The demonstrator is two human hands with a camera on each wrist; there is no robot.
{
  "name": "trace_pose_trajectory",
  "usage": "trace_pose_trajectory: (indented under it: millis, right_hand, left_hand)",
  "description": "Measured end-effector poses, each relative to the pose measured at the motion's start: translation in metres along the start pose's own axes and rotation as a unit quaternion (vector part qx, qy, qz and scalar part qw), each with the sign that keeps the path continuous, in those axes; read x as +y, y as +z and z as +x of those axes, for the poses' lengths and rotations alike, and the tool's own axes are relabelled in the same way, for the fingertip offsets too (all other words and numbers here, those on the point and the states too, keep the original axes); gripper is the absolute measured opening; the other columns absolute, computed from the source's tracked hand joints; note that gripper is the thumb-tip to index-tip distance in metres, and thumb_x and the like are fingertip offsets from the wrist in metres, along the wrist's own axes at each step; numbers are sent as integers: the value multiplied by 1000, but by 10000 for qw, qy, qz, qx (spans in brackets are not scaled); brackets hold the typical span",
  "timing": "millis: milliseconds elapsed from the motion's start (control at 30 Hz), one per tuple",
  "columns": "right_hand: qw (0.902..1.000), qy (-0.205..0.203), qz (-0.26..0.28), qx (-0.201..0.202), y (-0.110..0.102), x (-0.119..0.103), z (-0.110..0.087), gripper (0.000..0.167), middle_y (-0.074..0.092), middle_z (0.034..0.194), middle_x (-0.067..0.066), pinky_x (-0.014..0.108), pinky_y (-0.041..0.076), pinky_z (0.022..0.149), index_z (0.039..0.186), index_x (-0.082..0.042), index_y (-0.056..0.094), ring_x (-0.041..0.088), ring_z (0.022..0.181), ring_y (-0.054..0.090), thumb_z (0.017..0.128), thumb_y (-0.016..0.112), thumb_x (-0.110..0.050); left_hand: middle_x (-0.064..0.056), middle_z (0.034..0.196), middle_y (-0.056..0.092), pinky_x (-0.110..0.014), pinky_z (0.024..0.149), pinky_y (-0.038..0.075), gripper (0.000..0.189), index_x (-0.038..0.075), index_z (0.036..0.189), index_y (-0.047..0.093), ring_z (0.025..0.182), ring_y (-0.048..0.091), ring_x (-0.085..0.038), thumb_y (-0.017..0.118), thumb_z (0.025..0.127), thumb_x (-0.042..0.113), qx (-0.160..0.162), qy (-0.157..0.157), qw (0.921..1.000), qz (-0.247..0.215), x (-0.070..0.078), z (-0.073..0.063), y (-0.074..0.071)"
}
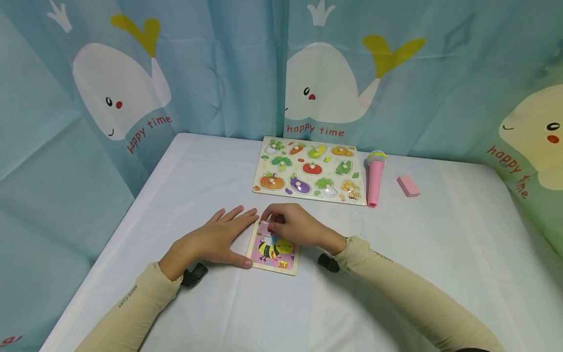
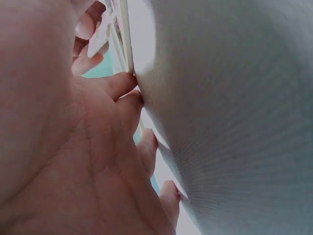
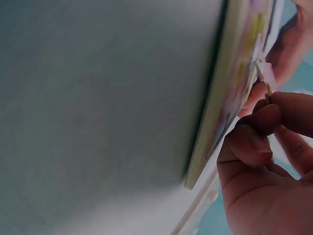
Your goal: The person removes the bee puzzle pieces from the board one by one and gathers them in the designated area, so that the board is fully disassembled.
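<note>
White worktop (image 1: pixel 440 244) carries the vegetable board (image 1: pixel 293 171), which lies behind the bee puzzle (image 1: pixel 274 270); the bee puzzle itself lies flat between both hands. Left hand (image 1: pixel 220 240), at the left side of the bee puzzle, has a widely spread grip: the fingers are straight, thumb and index finger are at the puzzle's left corners, and nothing is grasped. If this support is too light, I think the puzzle could slide under a push. Right hand (image 1: pixel 299 225), over the far part of the puzzle, has a narrow grip, pinching a thin piece (image 2: pixel 100 37). Because the pinched area is small, the piece might slip, turn or drop; a hard press could tilt neighbouring pieces.

About writing: on the blue curtain (image 1: pixel 246 73) behind the bee puzzle, "happy time" is printed several times in red. On the left sleeve (image 1: pixel 132 313), nearer than the puzzle, small letters seem to say "Let's Slim", but I cannot be sure.
</note>
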State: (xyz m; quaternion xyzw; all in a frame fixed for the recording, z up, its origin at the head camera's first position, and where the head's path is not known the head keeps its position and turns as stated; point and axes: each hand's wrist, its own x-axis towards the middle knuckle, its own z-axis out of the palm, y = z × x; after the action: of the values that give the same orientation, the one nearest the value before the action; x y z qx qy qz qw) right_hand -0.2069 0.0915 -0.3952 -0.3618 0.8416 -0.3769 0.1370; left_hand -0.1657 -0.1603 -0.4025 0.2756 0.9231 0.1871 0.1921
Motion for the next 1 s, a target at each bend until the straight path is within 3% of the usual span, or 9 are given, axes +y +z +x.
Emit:
trace_pose_trajectory:
  millis: [167,333,567,767,1000]
  right_hand:
    - [9979,412,484,77,-3,0,-2,8,71,91,3,26,54,71,110,-1,71,14,76,63,104,66,-3]
    - [9939,614,902,130,-8,0,-7,8,71,91,7,26,53,63,109,0,71,19,72,63,105,66,-4]
    - [9885,943,1049,540,-21,-2,-21,11,66,92,5,29,52,71,108,-4,74,20,81,59,104,64,-3]
    - [9784,1307,1379,816,-28,1,-34,14,69,96,8,35,56,76,110,-2,74,23,84,63,106,61,-4]
    - [9705,1502,1502,1137,-35,7,-47,13,68,95,9,30,52,70,112,-2,73,23,81,59,106,62,-5]
  left_hand:
    - [-5,177,25,-65,128,4,113,12,170,30,164,10,-34,86,85,60,10,37,10000,-50,2,0,0]
    - [-3,177,23,-64,128,3,114,15,171,28,164,9,-32,86,84,60,-15,-18,10000,-2,1,0,1]
    - [-3,177,23,-64,128,2,114,14,171,29,164,8,-33,87,84,60,7,-7,10000,-6,2,-1,1]
    - [-4,177,23,-65,128,3,114,13,171,29,164,9,-33,87,84,60,33,46,10000,4,1,-1,2]
    - [-5,177,24,-66,127,3,115,13,170,30,164,9,-34,87,83,60,26,7,10000,-13,1,0,2]
